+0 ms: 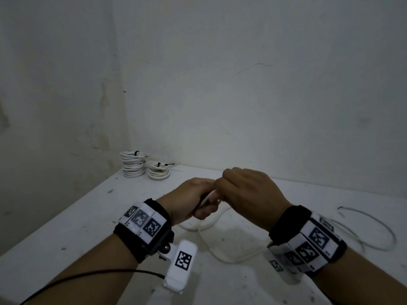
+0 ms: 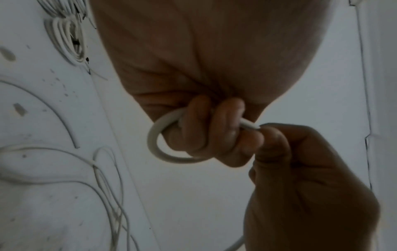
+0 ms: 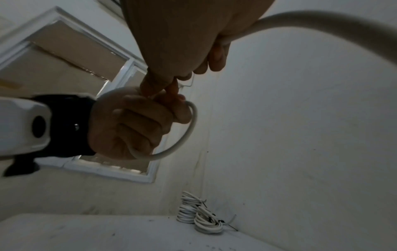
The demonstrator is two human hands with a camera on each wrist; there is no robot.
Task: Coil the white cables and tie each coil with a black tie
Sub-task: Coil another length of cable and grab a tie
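Above the middle of the table my two hands meet on one white cable (image 1: pixel 212 243). My left hand (image 1: pixel 206 208) is a fist, its fingers curled round a small loop of the cable (image 2: pixel 154 141). My right hand (image 1: pixel 221 189) pinches the cable's end (image 2: pixel 250 126) right against the left fingers (image 2: pixel 225 122). In the right wrist view the loop (image 3: pixel 187 135) hangs from the left fist (image 3: pixel 133 125), and more cable (image 3: pixel 322 22) runs out past my right palm. The rest trails down onto the table. No loose black tie shows.
Two piles of coiled white cables bound with black ties, one tall (image 1: pixel 133 165) and one low (image 1: pixel 158 171), stand in the back left corner against the wall. Another loose white cable (image 1: pixel 374 227) lies in curves on the white table (image 1: pixel 66 227) at the right.
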